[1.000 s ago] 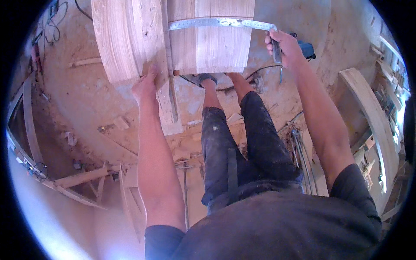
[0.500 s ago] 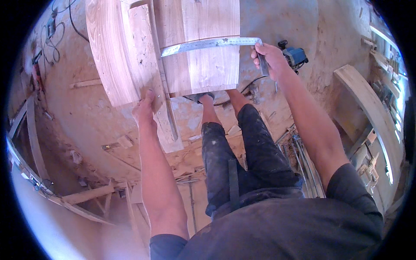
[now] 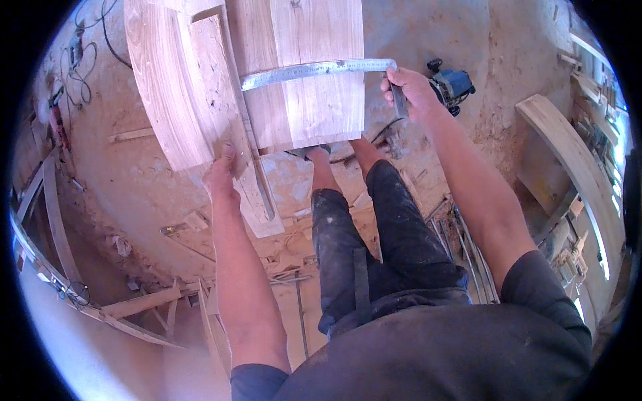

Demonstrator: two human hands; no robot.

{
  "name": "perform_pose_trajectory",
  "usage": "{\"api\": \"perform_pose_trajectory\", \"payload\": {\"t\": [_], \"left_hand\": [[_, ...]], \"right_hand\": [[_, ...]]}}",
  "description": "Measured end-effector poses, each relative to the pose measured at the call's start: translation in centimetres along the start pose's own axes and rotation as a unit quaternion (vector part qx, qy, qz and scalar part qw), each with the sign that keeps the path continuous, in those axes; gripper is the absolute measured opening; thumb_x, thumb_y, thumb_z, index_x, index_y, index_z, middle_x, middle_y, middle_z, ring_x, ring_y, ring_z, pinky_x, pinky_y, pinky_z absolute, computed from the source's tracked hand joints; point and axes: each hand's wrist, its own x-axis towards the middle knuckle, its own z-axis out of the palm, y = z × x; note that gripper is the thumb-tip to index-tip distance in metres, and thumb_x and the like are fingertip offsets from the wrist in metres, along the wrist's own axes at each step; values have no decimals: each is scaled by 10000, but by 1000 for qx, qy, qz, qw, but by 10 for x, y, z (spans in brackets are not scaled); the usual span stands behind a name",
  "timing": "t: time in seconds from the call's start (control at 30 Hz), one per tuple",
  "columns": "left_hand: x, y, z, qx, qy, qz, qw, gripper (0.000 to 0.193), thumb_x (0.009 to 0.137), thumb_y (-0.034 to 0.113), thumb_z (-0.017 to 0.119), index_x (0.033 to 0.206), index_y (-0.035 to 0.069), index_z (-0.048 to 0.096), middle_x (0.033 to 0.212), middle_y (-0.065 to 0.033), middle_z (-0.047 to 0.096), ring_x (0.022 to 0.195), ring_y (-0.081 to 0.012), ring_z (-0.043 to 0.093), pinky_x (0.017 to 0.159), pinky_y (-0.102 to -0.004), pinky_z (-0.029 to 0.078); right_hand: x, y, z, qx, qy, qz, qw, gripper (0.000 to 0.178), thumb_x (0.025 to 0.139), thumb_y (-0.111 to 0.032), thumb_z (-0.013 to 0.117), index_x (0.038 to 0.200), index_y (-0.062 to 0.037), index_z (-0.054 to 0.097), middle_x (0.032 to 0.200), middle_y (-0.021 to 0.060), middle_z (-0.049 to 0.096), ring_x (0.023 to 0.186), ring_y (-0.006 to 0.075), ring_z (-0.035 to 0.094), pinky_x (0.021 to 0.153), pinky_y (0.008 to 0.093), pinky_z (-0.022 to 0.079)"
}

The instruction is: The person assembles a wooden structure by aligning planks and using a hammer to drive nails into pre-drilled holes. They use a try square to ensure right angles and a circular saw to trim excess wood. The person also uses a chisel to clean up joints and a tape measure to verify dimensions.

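Note:
My right hand [image 3: 411, 93] is closed round the dark stock of a carpenter's square [image 3: 314, 70]. The square's long metal blade with ruled marks lies across the pale wooden panel [image 3: 328, 110], and its far end meets the side of a narrow wooden strip [image 3: 224, 87]. Running lengthwise, that strip rests on the wood and juts past the panel's near edge. My left hand [image 3: 222, 174] grips the strip near the panel's lower left corner, thumb on top; its other fingers are mostly hidden beneath. Another wide board [image 3: 157, 73] lies left of the strip.
A blue power tool [image 3: 455, 85] stands on the dusty floor beyond my right hand. Curved boards [image 3: 568, 147] lean at the right. Metal bars [image 3: 461, 247] lie near my legs. Corded tools [image 3: 75, 50], offcuts and a wooden frame [image 3: 140, 301] are at the left.
The view has shifted slightly, so the panel appears a little farther left. Both hands keep their holds, and the square stays in about the same place on the wood.

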Motion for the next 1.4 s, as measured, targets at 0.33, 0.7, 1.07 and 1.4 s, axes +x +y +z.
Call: {"api": "perform_pose_trajectory", "payload": {"t": [0.33, 0.7, 1.07, 1.4], "left_hand": [[-8, 4, 2, 3, -24, 13, 1000, 669, 752, 321, 867, 1223, -77, 608, 1183, -117, 653, 1042, -223, 618, 930, -361, 490], [2, 4, -4, 35, -42, -3, 999, 605, 812, 325, 818, 1235, -56, 612, 1175, -108, 655, 1027, -216, 625, 898, -347, 509], [5, -2, -8, 5, -65, 1, 998, 511, 841, 350, 787, 1177, -13, 658, 1089, -67, 682, 992, -185, 623, 901, -336, 487], [10, -3, -9, 42, -47, -11, 998, 582, 824, 351, 802, 1226, -29, 622, 1164, -94, 663, 1066, -212, 617, 944, -355, 479]], "right_hand": [[-1, 0, 4, 1, 11, -11, 1000, 164, 988, -204, 557, 955, -44, 570, 759, 73, 611, 602, 178, 553, 551, 331, 457], [-3, -1, 6, -22, 16, -18, 999, 178, 998, -241, 545, 957, -68, 564, 760, 38, 584, 620, 159, 535, 575, 312, 443], [0, 1, 4, -31, 18, -10, 999, 179, 1001, -256, 540, 945, -87, 562, 765, 21, 585, 633, 145, 529, 588, 302, 447], [0, -6, 7, -35, 12, -31, 999, 161, 996, -199, 539, 971, -43, 570, 769, 61, 594, 611, 167, 545, 552, 317, 450]]}}
